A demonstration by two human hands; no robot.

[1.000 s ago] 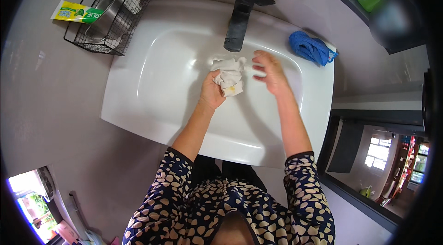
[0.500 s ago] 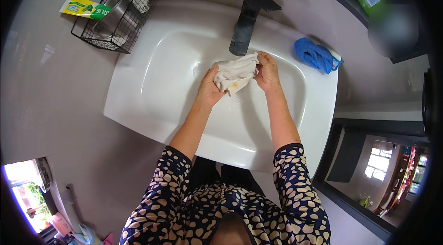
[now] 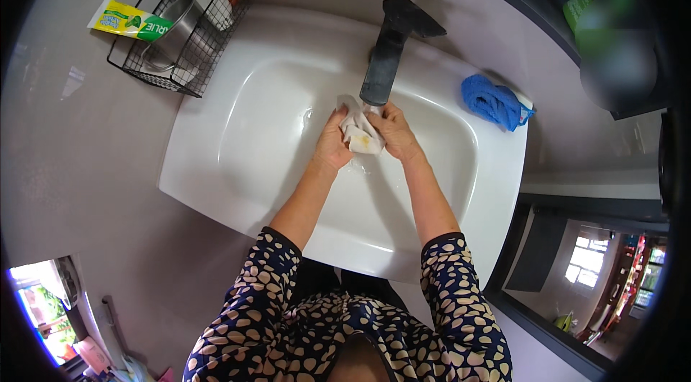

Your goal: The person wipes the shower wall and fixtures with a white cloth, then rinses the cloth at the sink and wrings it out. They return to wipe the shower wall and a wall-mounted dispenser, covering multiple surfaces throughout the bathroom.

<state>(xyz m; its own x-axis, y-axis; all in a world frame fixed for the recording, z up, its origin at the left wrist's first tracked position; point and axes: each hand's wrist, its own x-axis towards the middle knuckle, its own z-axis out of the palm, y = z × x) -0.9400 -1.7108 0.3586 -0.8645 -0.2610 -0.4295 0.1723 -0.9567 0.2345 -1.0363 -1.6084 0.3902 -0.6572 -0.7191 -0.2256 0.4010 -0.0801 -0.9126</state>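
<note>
Head view: white cloth (image 3: 365, 141), yellow-stained, frame centre, held in fingers of left hand (image 3: 332, 144) and right hand (image 3: 396, 136); dark faucet (image 3: 383, 65), upper centre; blue cloth (image 3: 491, 101), upper right.

A head-worn fisheye looks down over the sink (image 3: 259, 130).

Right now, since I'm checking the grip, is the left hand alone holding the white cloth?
No, the left hand and the right hand both hold the white cloth over the sink.
</note>
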